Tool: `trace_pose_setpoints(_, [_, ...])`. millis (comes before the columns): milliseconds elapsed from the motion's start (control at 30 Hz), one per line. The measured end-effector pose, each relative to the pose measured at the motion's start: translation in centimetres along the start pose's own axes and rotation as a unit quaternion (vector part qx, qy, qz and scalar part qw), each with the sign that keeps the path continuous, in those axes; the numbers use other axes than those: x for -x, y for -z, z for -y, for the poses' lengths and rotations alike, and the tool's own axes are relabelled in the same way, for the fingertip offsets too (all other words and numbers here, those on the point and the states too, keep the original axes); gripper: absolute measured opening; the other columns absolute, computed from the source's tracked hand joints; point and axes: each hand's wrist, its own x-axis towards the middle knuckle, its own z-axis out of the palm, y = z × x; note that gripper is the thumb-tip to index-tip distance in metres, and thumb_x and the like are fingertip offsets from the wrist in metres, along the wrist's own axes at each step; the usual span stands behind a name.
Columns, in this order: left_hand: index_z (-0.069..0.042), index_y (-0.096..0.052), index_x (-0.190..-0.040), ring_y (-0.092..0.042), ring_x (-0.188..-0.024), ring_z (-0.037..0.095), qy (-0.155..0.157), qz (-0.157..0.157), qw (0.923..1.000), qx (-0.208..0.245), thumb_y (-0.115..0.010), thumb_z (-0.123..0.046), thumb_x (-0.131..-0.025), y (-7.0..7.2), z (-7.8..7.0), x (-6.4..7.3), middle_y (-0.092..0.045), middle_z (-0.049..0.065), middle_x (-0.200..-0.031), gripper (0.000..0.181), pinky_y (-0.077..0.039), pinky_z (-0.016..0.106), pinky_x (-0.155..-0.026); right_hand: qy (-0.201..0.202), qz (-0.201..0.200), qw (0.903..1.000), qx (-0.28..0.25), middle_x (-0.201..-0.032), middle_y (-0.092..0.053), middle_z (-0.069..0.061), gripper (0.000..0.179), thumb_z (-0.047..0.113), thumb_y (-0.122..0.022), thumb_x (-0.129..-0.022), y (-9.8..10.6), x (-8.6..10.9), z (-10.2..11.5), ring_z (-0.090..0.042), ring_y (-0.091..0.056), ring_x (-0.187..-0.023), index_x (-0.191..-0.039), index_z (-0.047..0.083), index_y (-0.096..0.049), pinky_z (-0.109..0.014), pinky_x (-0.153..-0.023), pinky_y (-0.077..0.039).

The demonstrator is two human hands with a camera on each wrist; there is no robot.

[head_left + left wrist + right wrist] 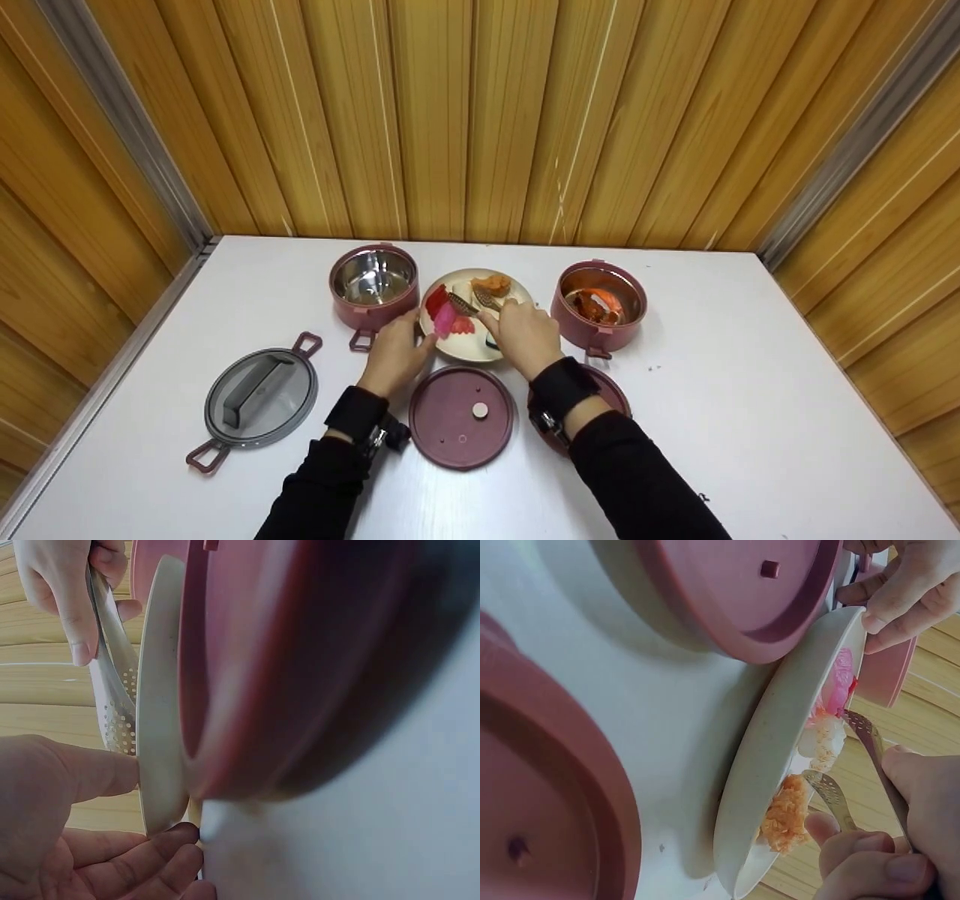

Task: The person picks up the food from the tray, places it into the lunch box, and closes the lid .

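A cream plate (469, 349) lies between two dark pink pots. My left hand (395, 354) holds its near left rim, thumb on top and fingers underneath, as the left wrist view shows. My right hand (527, 337) grips metal tongs (874, 754) with perforated tips. Their spread tips are over the plate, beside a white food piece (821, 739) and a golden, crumbly fried piece (786, 814). Pink (445, 321) and red (436, 301) food pieces lie at the plate's left. A small dark-edged piece (491, 341) is partly covered by the right hand.
The left pot (360, 313) has a shiny metal inside. Orange and brown food pieces (600, 306) lie in the right pot (585, 330). A round pink lid (457, 435) is in front of the plate; another (615, 394) is under the right wrist. A grey handled lid (300, 397) lies left.
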Motion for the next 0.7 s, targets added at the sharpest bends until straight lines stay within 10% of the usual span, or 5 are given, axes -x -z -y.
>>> trace_pose_setpoints(400, [0.001, -0.061, -0.155, -0.067, -0.139, 0.045, -0.017, -0.016, 0.9997, -0.005, -0.076, -0.023, -0.1, 0.0, 0.0, 0.1, -0.07, 0.027, -0.147, 0.061, -0.051, 0.057, -0.122, 0.013, -0.007, 0.9998, 0.012, -0.097, -0.08, -0.024, 0.054, 0.051, -0.067, -0.106, -0.4, -0.4, -1.1, -0.048, -0.079, -0.085, -0.097, -0.001, -0.076, -0.061, -0.066, -0.062])
trace_pose_setpoints(700, [0.002, -0.06, -0.155, -0.065, -0.141, 0.047, -0.008, -0.011, 0.9998, -0.012, -0.076, -0.025, -0.101, 0.0, -0.1, 0.1, -0.068, 0.029, -0.148, 0.062, -0.05, 0.059, -0.123, 0.008, -0.022, 0.9994, 0.024, -0.1, -0.081, -0.024, 0.062, 0.063, -0.063, -0.106, -5.7, -2.7, -3.1, -0.047, -0.079, -0.086, -0.107, 0.002, -0.078, -0.062, -0.069, -0.063])
